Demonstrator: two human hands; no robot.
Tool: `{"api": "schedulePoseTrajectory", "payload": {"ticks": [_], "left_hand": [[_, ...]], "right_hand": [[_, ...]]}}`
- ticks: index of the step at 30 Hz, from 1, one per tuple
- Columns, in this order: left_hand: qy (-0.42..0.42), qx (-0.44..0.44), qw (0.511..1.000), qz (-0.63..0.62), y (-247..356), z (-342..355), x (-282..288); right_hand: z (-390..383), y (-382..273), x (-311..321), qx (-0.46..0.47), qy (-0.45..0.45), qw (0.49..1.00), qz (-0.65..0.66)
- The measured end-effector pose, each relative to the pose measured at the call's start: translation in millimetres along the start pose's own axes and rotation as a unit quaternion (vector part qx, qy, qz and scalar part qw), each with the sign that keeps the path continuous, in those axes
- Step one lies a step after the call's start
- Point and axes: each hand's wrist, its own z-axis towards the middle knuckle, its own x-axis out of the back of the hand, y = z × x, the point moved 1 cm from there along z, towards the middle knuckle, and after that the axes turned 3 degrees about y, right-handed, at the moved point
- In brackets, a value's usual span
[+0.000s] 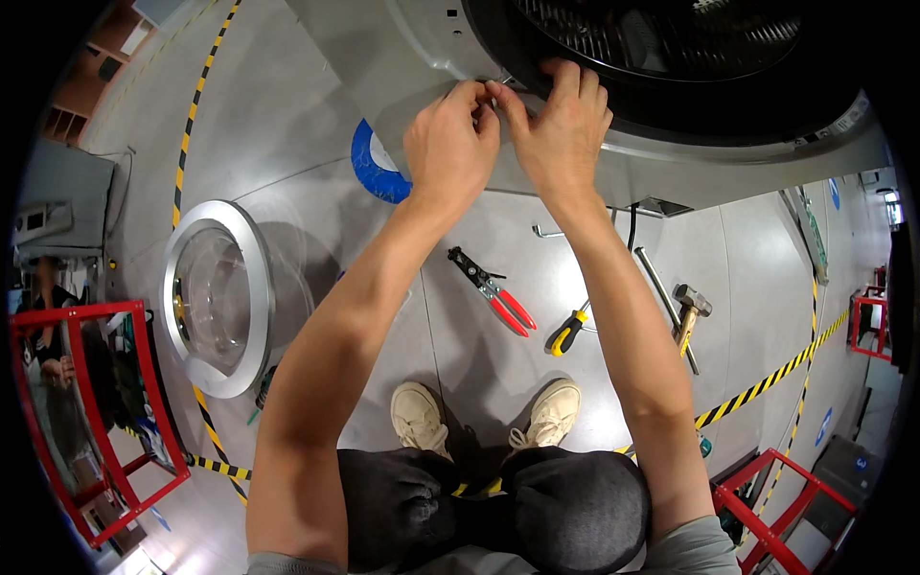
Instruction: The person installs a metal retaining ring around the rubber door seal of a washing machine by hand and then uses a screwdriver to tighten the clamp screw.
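In front of me is the grey front panel (402, 57) of a washing machine, with a black rubber door gasket (661, 113) around its drum opening. At the gasket's lower left edge, my left hand (450, 144) pinches with thumb and forefinger. What lies between those fingertips is too small to make out. Close beside it is my right hand (563, 134), its thumb tip meeting the left fingertips. Its other fingers bend onto the black gasket, and what they grip is hidden. A small metal piece (508, 79) shows just above the fingertips.
Left on the floor lies a round washer door (259, 297). Red-handled pliers (494, 292), a yellow-black screwdriver (569, 333), a hammer (690, 311) and a metal bar (666, 302) lie below the machine. Red frames (144, 412) stand aside. A blue disc (372, 163) shows by the panel.
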Motion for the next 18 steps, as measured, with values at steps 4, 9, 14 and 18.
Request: {"api": "schedulePoseTrajectory", "payload": {"ticks": [4, 9, 14, 18], "left_hand": [[-0.003, 0.025, 1.0, -0.007, -0.1, -0.6, -1.1], [-0.004, 0.053, 0.998, -0.021, 3.5, 0.2, 2.9], [0.004, 0.018, 0.998, -0.067, 9.6, 1.5, 2.0], [0.025, -0.042, 0.996, -0.071, 5.4, 2.7, -1.9]], "right_hand": [[0.1, 4.9, -3.2, -0.003, -0.003, 1.0, 0.017], [0.3, 6.5, -6.3, 0.02, 0.012, 1.0, 0.018], [-0.2, 10.4, -7.9, 0.045, 0.022, 0.998, 0.029], [0.5, 11.3, -8.3, 0.049, 0.014, 0.998, 0.034]]}}
